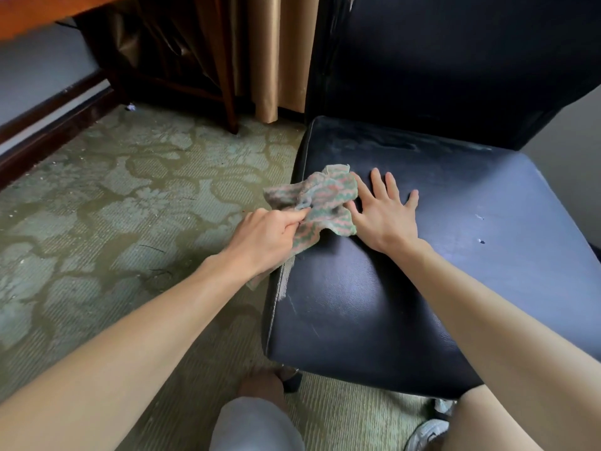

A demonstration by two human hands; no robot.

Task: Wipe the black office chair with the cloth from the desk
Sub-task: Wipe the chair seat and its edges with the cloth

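Note:
The black office chair (439,288) fills the right half of the view, its padded seat facing me and its backrest rising behind. A crumpled cloth (325,203) striped in pink, green and grey lies on the seat's left edge, partly hanging over the side. My left hand (270,236) pinches the cloth's near part at that edge. My right hand (383,209) rests flat on the seat with fingers spread, its thumb side touching the cloth's right border.
Patterned green carpet (113,206) covers the floor to the left. A wooden desk edge (39,8) and a dark baseboard (48,125) run along the upper left. Tan curtains (276,53) hang behind a dark wooden leg (229,102). My knee (257,418) and a white shoe (426,434) show below.

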